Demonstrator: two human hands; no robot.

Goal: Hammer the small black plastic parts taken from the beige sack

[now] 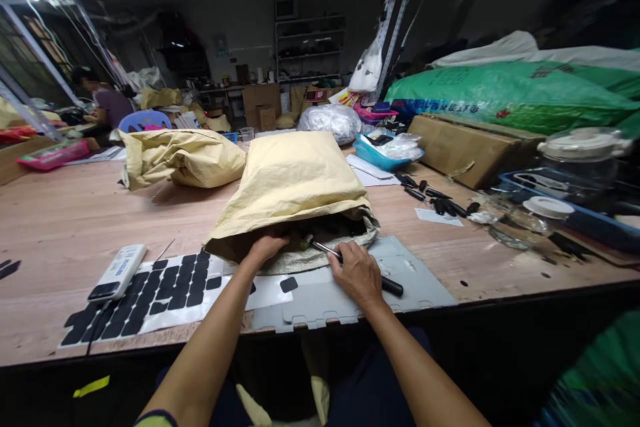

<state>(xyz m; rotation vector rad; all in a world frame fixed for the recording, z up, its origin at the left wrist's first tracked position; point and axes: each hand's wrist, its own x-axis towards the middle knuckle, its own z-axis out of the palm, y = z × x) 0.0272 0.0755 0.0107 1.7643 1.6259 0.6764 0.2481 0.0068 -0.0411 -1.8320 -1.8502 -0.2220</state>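
Note:
A large yellow woven sack (305, 167) lies on the table with its mouth toward me. My left hand (267, 248) reaches into the sack's opening, its fingertips lost in shadow, so what they touch is hidden. Closed around a black-handled tool with a shiny metal shaft (325, 249) is my right hand (357, 273), just in front of the opening. The shaft's far end points into the sack, and its black handle sticks out to the right below my palm. Under the sack's mouth is a grey sheet (410, 273). A sheet of black stickers (183, 280) lies left of my left hand.
A white handheld device (119, 271) lies at left. Behind it sits another yellow sack (190, 157). To the right are black handle-like pieces (443, 203), a cardboard box (463, 147), glass jars (533, 220) and a blue basket (385, 150). A person (107, 107) sits far left.

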